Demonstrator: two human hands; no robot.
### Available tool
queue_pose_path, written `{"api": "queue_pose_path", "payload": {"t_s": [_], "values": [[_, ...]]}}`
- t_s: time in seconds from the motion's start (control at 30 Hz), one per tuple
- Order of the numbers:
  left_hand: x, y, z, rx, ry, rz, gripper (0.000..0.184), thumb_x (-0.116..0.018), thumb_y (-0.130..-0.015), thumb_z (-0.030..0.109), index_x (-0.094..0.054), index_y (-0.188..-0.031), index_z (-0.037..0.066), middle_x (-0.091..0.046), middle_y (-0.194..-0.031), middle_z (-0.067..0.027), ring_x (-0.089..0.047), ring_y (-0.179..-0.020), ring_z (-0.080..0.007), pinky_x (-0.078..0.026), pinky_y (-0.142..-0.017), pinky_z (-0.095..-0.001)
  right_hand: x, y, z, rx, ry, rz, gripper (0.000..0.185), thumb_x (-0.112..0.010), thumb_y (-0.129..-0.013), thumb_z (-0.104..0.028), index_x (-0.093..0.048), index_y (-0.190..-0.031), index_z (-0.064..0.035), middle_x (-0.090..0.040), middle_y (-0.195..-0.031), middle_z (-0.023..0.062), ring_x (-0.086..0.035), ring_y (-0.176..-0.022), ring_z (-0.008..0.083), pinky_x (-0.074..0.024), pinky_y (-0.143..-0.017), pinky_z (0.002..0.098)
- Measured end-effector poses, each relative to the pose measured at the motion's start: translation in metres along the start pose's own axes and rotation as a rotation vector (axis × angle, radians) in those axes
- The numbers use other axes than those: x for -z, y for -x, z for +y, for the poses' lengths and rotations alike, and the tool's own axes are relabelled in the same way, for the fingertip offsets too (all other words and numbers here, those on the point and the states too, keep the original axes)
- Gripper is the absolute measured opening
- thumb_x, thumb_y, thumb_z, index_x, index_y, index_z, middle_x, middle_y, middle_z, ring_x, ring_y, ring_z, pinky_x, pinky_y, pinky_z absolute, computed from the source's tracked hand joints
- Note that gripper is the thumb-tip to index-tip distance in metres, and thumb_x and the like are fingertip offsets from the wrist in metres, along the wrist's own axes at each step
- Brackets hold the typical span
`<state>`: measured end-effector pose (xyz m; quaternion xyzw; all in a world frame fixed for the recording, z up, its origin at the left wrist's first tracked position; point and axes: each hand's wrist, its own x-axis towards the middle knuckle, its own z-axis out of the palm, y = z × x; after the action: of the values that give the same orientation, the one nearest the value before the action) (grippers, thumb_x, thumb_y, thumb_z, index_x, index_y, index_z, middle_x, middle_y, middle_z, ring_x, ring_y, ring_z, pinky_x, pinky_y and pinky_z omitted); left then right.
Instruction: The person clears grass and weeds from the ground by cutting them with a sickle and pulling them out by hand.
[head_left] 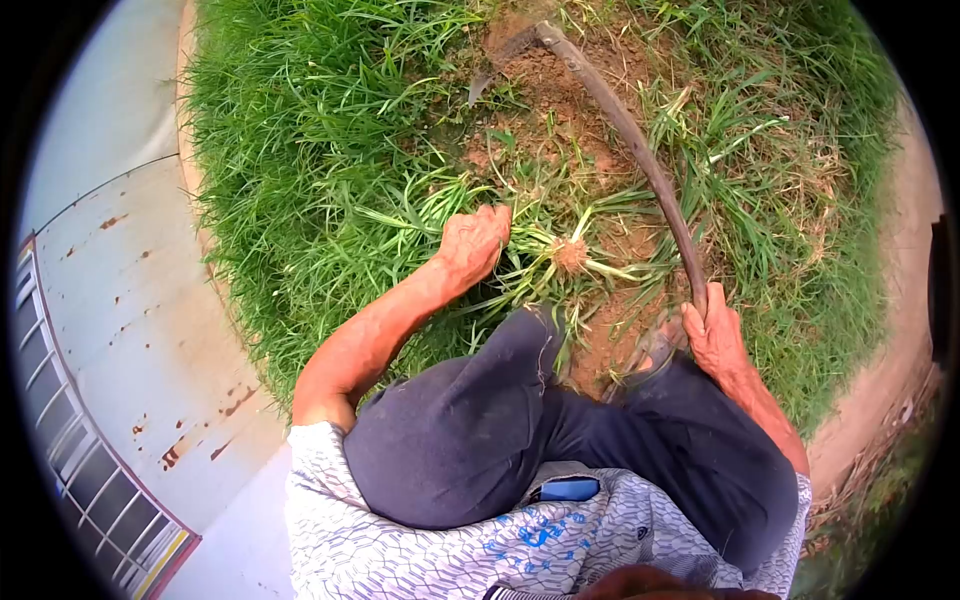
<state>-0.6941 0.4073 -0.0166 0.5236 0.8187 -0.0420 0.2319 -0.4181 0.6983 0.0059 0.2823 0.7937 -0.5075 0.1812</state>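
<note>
My right hand (715,335) is wrapped round the lower end of the long, curved wooden handle of a hoe (640,140). The hoe's dark metal blade (490,70) rests at the far end, over loose soil. My left hand (475,243) is closed in a fist low in the green grass (420,220), with blades gathered about its fingers. Just right of it lies an uprooted grass clump (570,254), its soil-covered roots turned up. The fingertips of my left hand are partly hidden.
Bare reddish soil (600,345) runs between my feet and the hoe blade. Dense grass (290,100) stands on the left, with cut and dry grass (800,180) on the right. A pale, rust-stained wall (130,270) with a barred window (80,450) lies left; a dirt path (905,270) curves along the right.
</note>
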Motion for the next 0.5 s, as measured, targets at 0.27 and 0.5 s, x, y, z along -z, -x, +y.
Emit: {"api": "queue_pose_path", "payload": {"t_s": [0.27, 0.5], "values": [[0.016, -0.003, -0.008, 0.076, 0.166, -0.095, 0.019, -0.059, -0.074, 0.007, -0.049, -0.090, 0.002, -0.059, -0.084, -0.0202, -0.063, -0.069, -0.0382, -0.048, -0.056, -0.0479, 0.022, 0.047, 0.042, -0.199, 0.082, -0.116, 0.025, -0.056, -0.094, -0.023, -0.041, -0.102, -0.0040, -0.053, -0.063, 0.0224, -0.053, -0.055, 0.0428, -0.0427, -0.051, 0.0445], [0.055, -0.066, -0.057, 0.305, 0.049, 0.222, 0.026, -0.054, -0.081, 0.004, -0.047, -0.105, -0.001, -0.050, -0.123, -0.0249, -0.062, -0.084, -0.0427, -0.053, -0.069, -0.0493, 0.006, -0.041, -0.027, -0.058, -0.024, 0.068, 0.027, -0.057, -0.094, -0.024, -0.041, -0.101, -0.0041, -0.051, -0.066, 0.0182, -0.052, -0.055, 0.0356, -0.0433, -0.053, 0.0427]]}}
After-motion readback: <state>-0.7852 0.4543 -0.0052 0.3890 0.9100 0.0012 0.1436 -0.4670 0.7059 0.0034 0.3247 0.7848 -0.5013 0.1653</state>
